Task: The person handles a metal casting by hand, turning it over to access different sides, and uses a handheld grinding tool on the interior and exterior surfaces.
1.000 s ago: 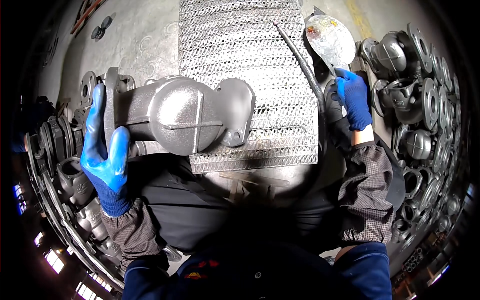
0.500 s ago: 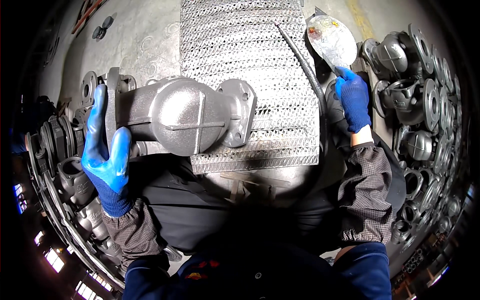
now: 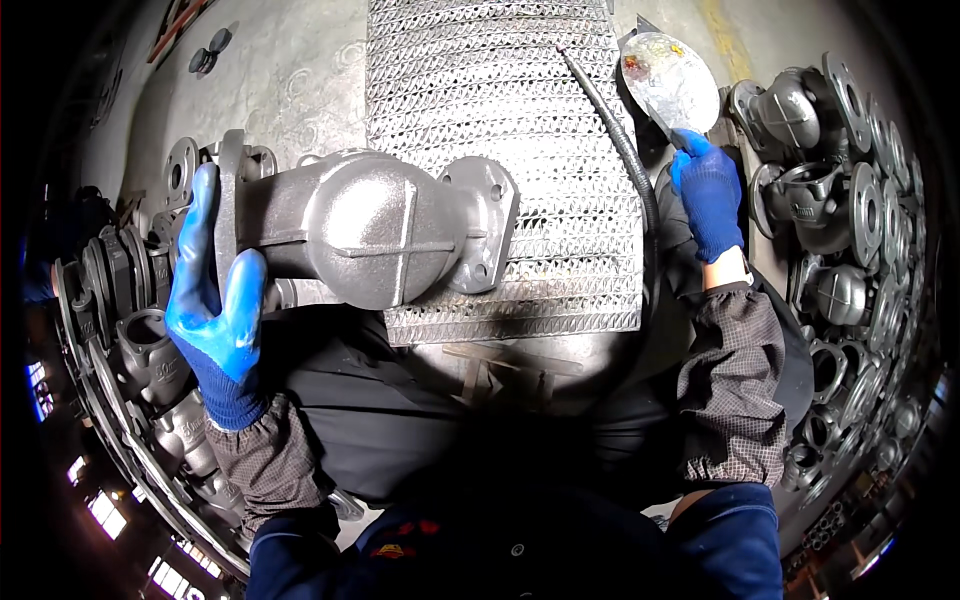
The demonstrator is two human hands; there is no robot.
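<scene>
A grey cast-metal valve body (image 3: 375, 235) with a domed middle and flanged ends lies sideways over the left part of a perforated metal grating (image 3: 560, 290). My left hand (image 3: 215, 290), in a blue coated glove, is closed on its left flange, with the fingers behind and the thumb on the near side. To the right, my gloved right hand (image 3: 708, 190) grips a thin flat-bladed tool (image 3: 660, 122), like a putty knife. The blade reaches the near edge of a round pale plate (image 3: 672, 85) smeared with red and yellow spots. The glove hides the tool's handle.
A dark flexible hose (image 3: 622, 140) runs along the grating's right side. Rows of similar castings (image 3: 820, 205) stand at the right, with more castings (image 3: 155, 350) at the left. Two small dark discs (image 3: 208, 52) lie on the floor at the far left.
The view has shifted slightly. My right hand and its tool have moved a little farther forward, toward the round plate. My left hand keeps its grip on the valve body.
</scene>
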